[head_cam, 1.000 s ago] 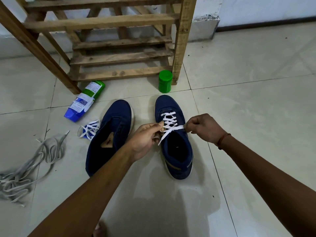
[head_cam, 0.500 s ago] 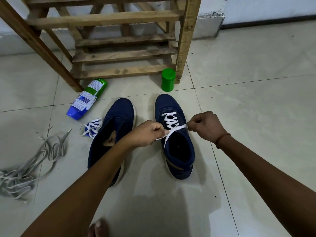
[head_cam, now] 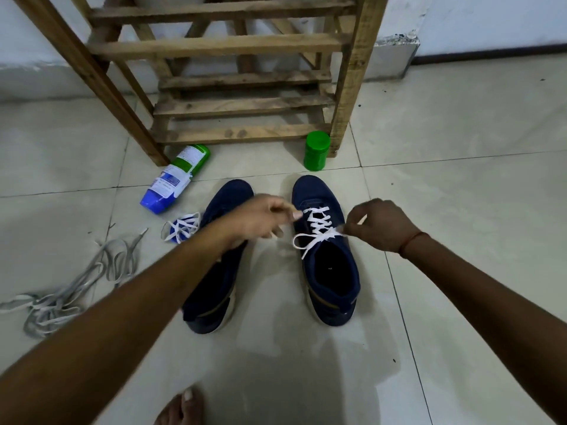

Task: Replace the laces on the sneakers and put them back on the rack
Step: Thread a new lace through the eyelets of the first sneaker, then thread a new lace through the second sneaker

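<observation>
The right hand (head_cam: 380, 225) pinches the white flat lace (head_cam: 316, 228) of the navy canvas sneaker (head_cam: 331, 280), on floor tiles (head_cam: 460, 210) before the slatted wooden rack (head_cam: 245, 46). The blurred left hand (head_cam: 260, 219) has an unclear grip. Label print on the green-blue bottle (head_cam: 176, 179) is illegible.

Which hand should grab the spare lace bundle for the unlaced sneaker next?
Left. The left hand hovers over the unlaced sneaker, on the side of the lace bundle; the right hand pinches the white lace on the laced sneaker.
</observation>
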